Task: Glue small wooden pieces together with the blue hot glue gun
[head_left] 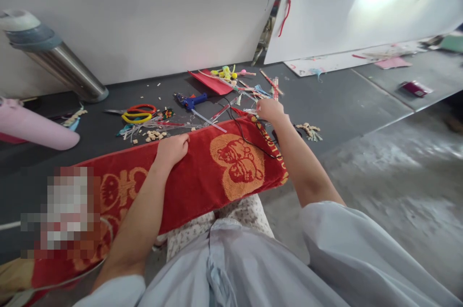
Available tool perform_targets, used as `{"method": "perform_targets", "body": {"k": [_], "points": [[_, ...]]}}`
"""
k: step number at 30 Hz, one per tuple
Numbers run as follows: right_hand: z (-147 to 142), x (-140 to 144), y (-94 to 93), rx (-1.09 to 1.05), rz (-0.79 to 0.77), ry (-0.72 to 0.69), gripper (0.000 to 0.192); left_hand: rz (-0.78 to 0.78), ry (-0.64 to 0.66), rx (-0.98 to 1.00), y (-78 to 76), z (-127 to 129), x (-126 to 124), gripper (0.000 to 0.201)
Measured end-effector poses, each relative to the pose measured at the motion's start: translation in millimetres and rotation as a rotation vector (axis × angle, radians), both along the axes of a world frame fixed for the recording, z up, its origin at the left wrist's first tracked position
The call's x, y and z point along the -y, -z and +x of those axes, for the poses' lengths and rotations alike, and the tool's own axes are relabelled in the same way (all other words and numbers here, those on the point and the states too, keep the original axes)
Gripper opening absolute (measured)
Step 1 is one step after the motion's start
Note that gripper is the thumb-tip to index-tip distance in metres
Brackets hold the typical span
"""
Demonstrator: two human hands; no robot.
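Left hand point(172, 147) pressed flat on red towel point(202, 172), right hand point(269, 109) at one o'clock pinching among sticks point(269, 81), glue gun point(191, 100) unused, decoration point(226, 73) unfinished.

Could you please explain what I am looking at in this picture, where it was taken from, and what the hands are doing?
This is one picture from a camera worn on a person's head, looking forward and down, so both bare arms reach away from you. The left hand rests flat on the edge of a red towel with orange patterns, which lies over a dark table. The right hand reaches past the towel's far corner into thin craft sticks; whether its fingers grip one is not clear. Farther back lie a blue glue gun with a black cord, scissors with red and yellow handles, and small scraps.
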State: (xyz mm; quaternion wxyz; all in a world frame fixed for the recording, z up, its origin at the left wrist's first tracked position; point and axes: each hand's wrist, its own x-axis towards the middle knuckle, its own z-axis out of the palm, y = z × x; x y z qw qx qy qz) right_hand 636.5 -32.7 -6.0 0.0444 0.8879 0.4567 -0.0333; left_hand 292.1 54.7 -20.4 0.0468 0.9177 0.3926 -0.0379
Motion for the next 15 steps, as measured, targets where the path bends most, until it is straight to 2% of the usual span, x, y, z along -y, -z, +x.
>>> {"method": "perform_targets", "body": {"k": [8, 15], "points": [[20, 12, -18.6, 0.010, 0.153, 0.028, 0.028, 0.001, 0.024, 0.022, 2.9, 0, 0, 0.036], [27, 30, -48.5, 0.040, 0.311, 0.090, 0.024, -0.022, 0.025, 0.016, -0.7, 2, 2, 0.036]]}}
